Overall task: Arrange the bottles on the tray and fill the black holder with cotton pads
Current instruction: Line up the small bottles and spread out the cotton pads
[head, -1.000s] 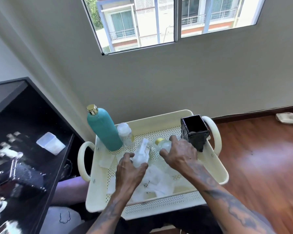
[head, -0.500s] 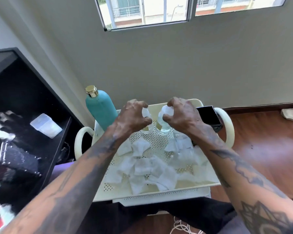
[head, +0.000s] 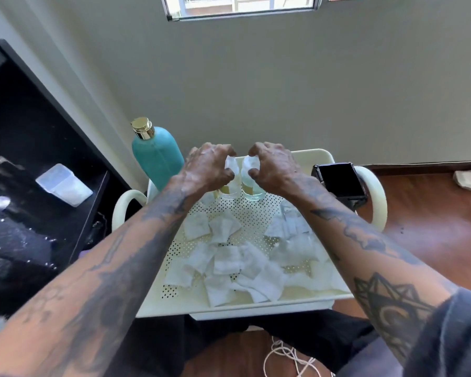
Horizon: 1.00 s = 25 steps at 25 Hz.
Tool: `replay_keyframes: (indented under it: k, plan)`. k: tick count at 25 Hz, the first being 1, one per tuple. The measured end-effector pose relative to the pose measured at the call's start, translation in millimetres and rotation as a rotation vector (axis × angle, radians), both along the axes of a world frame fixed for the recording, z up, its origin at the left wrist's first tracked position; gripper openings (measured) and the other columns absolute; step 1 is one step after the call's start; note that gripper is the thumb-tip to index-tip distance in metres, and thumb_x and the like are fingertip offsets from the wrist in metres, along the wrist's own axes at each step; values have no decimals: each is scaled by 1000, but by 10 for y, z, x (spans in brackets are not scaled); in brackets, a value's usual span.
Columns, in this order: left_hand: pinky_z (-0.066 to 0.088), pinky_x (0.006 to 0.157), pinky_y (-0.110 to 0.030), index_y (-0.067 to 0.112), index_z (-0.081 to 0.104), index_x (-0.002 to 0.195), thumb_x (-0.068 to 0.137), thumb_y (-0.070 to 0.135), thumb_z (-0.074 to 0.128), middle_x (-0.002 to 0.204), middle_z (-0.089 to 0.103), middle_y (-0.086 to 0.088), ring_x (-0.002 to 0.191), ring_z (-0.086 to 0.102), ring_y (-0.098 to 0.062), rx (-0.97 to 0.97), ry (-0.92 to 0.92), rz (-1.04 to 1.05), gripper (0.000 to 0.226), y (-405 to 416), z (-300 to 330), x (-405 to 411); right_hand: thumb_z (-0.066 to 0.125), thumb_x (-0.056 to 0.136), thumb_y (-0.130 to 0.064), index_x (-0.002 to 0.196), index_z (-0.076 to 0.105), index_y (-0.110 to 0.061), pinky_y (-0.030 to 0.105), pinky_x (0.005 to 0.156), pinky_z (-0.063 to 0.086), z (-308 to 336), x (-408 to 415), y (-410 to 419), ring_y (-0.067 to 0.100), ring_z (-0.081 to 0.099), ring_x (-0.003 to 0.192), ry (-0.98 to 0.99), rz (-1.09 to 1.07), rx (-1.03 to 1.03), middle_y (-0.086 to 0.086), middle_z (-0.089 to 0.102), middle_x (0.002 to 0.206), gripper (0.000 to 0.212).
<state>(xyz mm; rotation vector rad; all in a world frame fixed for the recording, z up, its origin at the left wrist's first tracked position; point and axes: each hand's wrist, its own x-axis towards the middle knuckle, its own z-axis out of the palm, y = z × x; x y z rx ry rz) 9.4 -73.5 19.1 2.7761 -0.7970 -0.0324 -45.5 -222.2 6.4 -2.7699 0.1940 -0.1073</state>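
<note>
A cream perforated tray (head: 256,302) rests on my lap. Two small clear bottles stand upright side by side at its far edge. My left hand (head: 204,170) grips the left small bottle (head: 229,187) around its top. My right hand (head: 275,170) grips the right small bottle (head: 252,186) the same way. A tall teal bottle (head: 158,156) with a gold cap stands at the far left corner. The black holder (head: 339,180) sits open at the far right, by the handle. Several white cotton pads (head: 229,263) lie scattered over the tray floor.
A black shelf unit (head: 38,186) stands to the left and carries a clear plastic box (head: 63,185). A grey wall is straight ahead, close behind the tray. Wooden floor (head: 433,232) extends to the right, and a white cord (head: 288,357) lies below my lap.
Both hands lifted small bottles off the pads and carried them to the tray's far edge, where they now stand side by side. The view tilted down.
</note>
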Motion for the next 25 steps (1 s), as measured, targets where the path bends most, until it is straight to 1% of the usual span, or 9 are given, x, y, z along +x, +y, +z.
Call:
replay_keyframes:
  k: [5,7,10,12,15,17,19,21,25]
  plan:
    - [35,108,-47,18,58,135,92,15,58,147,51,-7,134,46,-27,2,-110,-67,44,92,-5,-169,57,93,-15,139,43,-21,35,98,41,99,-206,32,28,48,123,56,15,54,9,47,139,49]
    - [43,103,-46,15,66,126,91,17,60,135,59,-8,127,51,-27,-184,-185,-67,36,275,0,-322,56,91,-13,136,46,-18,35,93,44,140,-384,-2,31,53,115,75,-50,9,12,47,132,47]
    - [53,85,-40,13,74,106,88,18,65,101,62,-4,101,59,-24,-369,-280,-2,20,649,-157,-667,58,87,-11,121,56,-10,31,78,44,84,-691,15,28,59,104,263,-164,-151,11,57,116,34]
    - [51,88,-39,15,73,110,88,24,66,102,60,-3,103,58,-23,-315,-146,89,25,854,-405,-885,60,86,-9,120,56,-8,29,70,44,-16,-865,87,23,59,94,377,-238,-196,9,60,114,34]
    - [41,104,-40,23,59,133,90,40,63,136,51,-5,129,45,-25,-151,170,138,47,984,-814,-1169,62,87,-14,127,43,-12,30,60,40,-132,-1014,156,20,54,85,409,-265,-285,10,54,117,44]
    - [31,113,-44,29,48,142,91,50,58,155,35,-4,143,30,-23,-79,274,140,56,996,-1013,-1289,60,89,-16,129,38,-16,28,52,37,-197,-1053,194,20,53,80,384,-283,-308,12,49,117,46]
    - [23,117,-45,32,41,146,91,56,54,161,24,-1,148,19,-21,-27,289,144,62,996,-1130,-1328,56,88,-12,127,34,-17,30,54,44,-287,-1089,253,23,56,84,371,-298,-298,15,42,117,45]
    - [20,117,-46,33,38,147,90,58,53,162,21,1,149,16,-19,-13,281,141,64,999,-1174,-1323,55,86,-6,126,30,-18,34,65,52,-359,-1134,302,29,59,89,340,-319,-235,16,34,120,49]
    - [20,115,-43,34,40,146,89,58,53,161,23,1,148,18,-18,-37,260,144,63,1010,-1180,-1313,54,87,-11,127,32,-16,32,61,43,-346,-1178,301,31,58,87,244,-302,-127,16,33,119,46]
